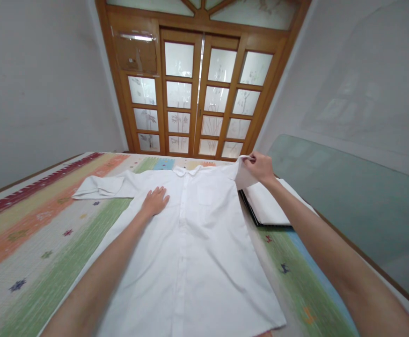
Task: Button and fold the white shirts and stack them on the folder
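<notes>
A white button-up shirt (204, 243) lies spread out, front up, with its collar at the far end and its hem towards me. My left hand (156, 201) rests flat on the chest, left of the button strip, fingers loosely apart. At the far right, my right hand (259, 166) pinches the end of the shirt's right-side sleeve and holds it raised above the surface. The left-side sleeve (102, 186) stretches out to the left, with creases near its cuff.
The shirt lies on a striped, patterned cloth (46, 234). To the right, folded white fabric (269, 203) sits on a black-edged board (248, 208), partly behind my right arm. A pale green panel (348, 196) stands along the right wall. Wooden glazed doors (195, 98) are beyond.
</notes>
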Demonstrator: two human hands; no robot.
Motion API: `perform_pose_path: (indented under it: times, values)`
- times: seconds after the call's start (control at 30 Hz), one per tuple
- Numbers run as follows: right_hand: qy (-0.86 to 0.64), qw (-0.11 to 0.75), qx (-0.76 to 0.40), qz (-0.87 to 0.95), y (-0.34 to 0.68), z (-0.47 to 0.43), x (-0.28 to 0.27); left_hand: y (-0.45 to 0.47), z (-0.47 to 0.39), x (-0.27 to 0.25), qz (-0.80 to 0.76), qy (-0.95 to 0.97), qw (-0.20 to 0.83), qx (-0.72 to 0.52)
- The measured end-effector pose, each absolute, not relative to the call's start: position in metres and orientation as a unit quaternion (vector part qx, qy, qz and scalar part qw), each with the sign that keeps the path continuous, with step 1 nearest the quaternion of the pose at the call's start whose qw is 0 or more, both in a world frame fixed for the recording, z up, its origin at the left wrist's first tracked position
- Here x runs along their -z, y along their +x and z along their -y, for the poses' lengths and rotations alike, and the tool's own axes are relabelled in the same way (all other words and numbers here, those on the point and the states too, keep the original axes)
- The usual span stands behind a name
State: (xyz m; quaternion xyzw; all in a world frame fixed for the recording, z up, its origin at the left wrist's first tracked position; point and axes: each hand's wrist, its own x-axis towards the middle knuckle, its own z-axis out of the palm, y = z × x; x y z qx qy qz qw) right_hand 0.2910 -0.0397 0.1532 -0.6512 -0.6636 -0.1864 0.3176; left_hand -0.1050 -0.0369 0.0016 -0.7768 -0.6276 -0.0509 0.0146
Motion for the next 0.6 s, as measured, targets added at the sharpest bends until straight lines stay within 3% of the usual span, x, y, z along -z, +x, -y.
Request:
perform_pose_path:
  times: [0.17, 0.33, 0.5, 0.6]
  values:
    - [-0.538, 0.229, 0.307, 0.751, 0.311, 0.053, -0.141, -0.096, 0.043, -0.005, 0.629, -0.776, 0.003, 0.044]
    - [-0.621, 0.216, 0.343, 0.670, 0.331, 0.067, -0.126, -0.082, 0.052, -0.004, 0.623, -0.781, -0.007, 0.041]
    - [-0.754, 0.305, 0.286, 0.507, 0.356, 0.077, -0.108, -0.073, 0.057, -0.005, 0.632, -0.774, -0.017, 0.035]
    - [-0.795, 0.296, 0.175, 0.500, 0.372, 0.077, -0.096, -0.073, 0.057, -0.006, 0.631, -0.775, -0.015, 0.033]
